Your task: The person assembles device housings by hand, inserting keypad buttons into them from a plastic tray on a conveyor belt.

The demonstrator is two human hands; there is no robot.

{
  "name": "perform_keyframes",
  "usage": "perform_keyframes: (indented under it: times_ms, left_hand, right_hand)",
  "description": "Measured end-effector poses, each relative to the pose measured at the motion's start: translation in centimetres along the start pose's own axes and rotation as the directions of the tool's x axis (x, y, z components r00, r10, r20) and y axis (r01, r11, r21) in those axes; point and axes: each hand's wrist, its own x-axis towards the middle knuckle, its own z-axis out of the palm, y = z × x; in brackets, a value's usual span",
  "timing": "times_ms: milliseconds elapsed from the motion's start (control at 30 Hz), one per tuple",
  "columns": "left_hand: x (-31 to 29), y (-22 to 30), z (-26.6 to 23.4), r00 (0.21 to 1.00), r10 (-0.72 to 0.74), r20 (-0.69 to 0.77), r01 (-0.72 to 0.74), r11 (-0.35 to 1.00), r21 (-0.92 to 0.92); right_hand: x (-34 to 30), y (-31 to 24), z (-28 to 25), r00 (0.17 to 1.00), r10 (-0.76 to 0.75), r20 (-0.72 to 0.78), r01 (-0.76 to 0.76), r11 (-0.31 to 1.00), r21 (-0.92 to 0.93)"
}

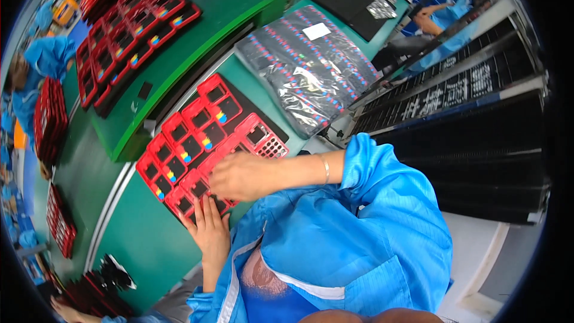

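Head: left hand [210, 231] on red casings [222, 148]; right hand [242, 177] over them.

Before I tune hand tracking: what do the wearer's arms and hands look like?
Both the left hand and the right hand are bare, no gloves. The right sleeve is shiny bright blue, bunched above a bare forearm; a thin, pale bracelet circles that wrist. The left sleeve is the same blue.

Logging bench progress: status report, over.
Left hand spread at near edge of red frames. Right hand curled over them, grip unclear. Wrapped pack alongside, not covering frames.
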Motion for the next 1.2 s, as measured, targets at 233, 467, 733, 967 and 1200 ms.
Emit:
perform_keyframes:
  times_ms: [233,467,733,967,1200]
  left_hand:
    - [9.5,-1.7,-7.9,0.971,0.239,0.001,-0.22,0.895,-0.388]
    - [30.0,7.2,-7.3,0.726,0.643,-0.243,-0.67,0.584,-0.458]
    - [43.1,13.5,4.1,0.619,0.658,-0.429,-0.784,0.481,-0.392]
    - [42.4,13.5,3.7,0.65,0.63,-0.425,-0.755,0.478,-0.449]
    - [44.1,11.2,5.9,0.64,0.667,-0.382,-0.755,0.455,-0.472]
  right_hand:
    - [-14.2,9.3,-17.6,0.804,0.375,-0.462,-0.555,0.753,-0.354]
    - [-18.7,17.9,-12.0,0.705,0.17,-0.688,-0.448,0.859,-0.246]
    - [-18.8,18.9,-12.2,0.606,0.124,-0.785,-0.605,0.712,-0.355]
    - [-18.0,19.0,-11.9,0.614,0.112,-0.782,-0.598,0.712,-0.368]
    - [-16.9,19.8,-12.2,0.663,0.031,-0.748,-0.533,0.721,-0.443]
